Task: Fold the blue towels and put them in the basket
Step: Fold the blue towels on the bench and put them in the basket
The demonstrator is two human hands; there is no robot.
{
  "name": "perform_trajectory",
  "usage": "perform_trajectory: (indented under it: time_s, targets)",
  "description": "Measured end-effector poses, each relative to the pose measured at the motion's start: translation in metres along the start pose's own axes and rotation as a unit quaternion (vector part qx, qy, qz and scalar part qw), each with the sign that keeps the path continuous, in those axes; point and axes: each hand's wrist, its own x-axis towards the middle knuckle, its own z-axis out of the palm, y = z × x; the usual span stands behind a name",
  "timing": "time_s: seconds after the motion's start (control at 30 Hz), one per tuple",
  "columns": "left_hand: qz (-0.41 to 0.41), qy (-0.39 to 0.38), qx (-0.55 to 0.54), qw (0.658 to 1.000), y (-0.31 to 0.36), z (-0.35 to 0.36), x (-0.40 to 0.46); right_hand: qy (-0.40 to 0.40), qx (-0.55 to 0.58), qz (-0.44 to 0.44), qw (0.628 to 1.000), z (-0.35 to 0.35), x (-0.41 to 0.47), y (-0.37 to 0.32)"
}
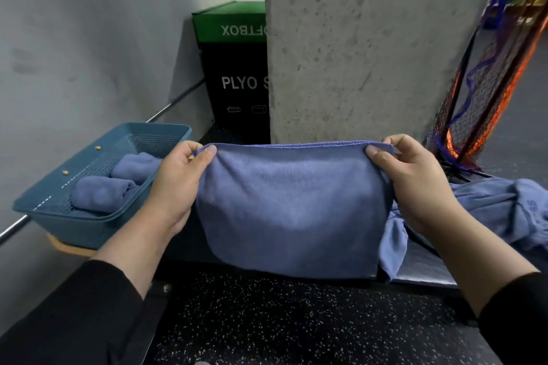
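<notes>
Holding a blue towel [289, 210] stretched flat between your two hands, you have it up in front of the concrete pillar [370, 44].

Going from big to small: the towel hangs down from its top hem, its lower edge loose above the speckled dark floor [281, 323]. A heap of unfolded towels [489, 210] lies to your right, just behind your right hand [412, 184]. The blue basket [89, 225] sits to your left with two rolled towels [118, 184] inside. Your left hand [178, 184] pinches the top left corner, thumb in front; your right hand pinches the top right corner the same way.
</notes>
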Motion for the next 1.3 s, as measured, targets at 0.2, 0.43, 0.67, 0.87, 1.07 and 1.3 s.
perform_trajectory:
  time_s: [0.2,0.43,0.67,0.87,1.07,1.3]
  targets:
    - [-0.039,-0.031,0.02,0.999,-0.015,0.005,0.036,0.016,-0.069,0.028,0.997,0.007,0.024,0.017]
    - [-0.011,-0.039,0.341,0.939,-0.079,0.032,0.096,-0.028,-0.379,0.056,0.923,0.027,0.093,0.084]
    - [0.005,-0.405,0.588,0.701,-0.163,0.023,0.009,-0.374,-0.544,0.054,0.749,0.055,0.006,0.153]
    - [-0.032,-0.414,0.587,0.695,-0.17,0.021,0.012,-0.399,-0.599,0.038,0.693,0.049,0.005,0.18]
    - [-0.008,-0.338,0.602,0.723,-0.179,0.033,0.02,-0.377,-0.617,0.023,0.69,0.047,0.029,0.197]
    - [0.034,-0.122,0.583,0.802,-0.171,0.007,0.019,-0.323,-0.595,-0.054,0.734,0.065,0.022,0.184]
